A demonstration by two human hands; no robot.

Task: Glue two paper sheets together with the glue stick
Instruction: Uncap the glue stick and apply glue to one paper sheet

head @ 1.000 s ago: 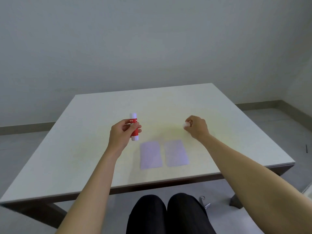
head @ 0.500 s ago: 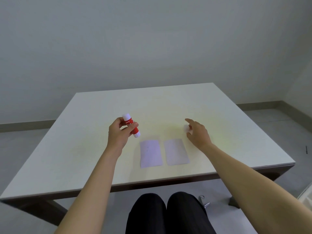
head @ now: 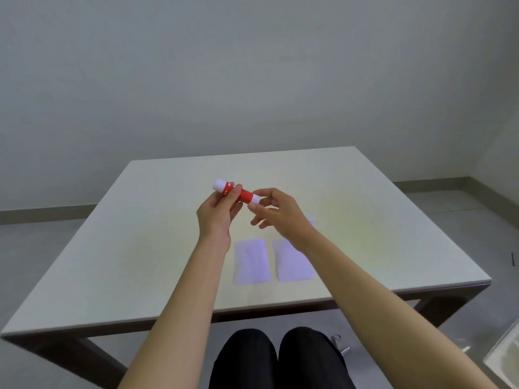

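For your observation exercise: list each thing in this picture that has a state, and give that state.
Glue stick: held above the table, lying sideways.
Left hand: gripping the stick's middle.
Right hand: fingers at the stick's right end.
Left sheet: flat, bare.
Right sheet: flat, separate.
Cap: off, on table.

White lettering is showing on the red band of the glue stick (head: 236,192), beside the fingers of the left hand (head: 217,214) that is gripping it, but the marks are coming out too small and blurred to read as any word or brand. A faint dark speck is sitting on the left paper sheet (head: 250,261), and it is not forming a letter or number. The right paper sheet (head: 293,265) is carrying no print that can be made out. Nothing legible is appearing on the table (head: 140,248) either.
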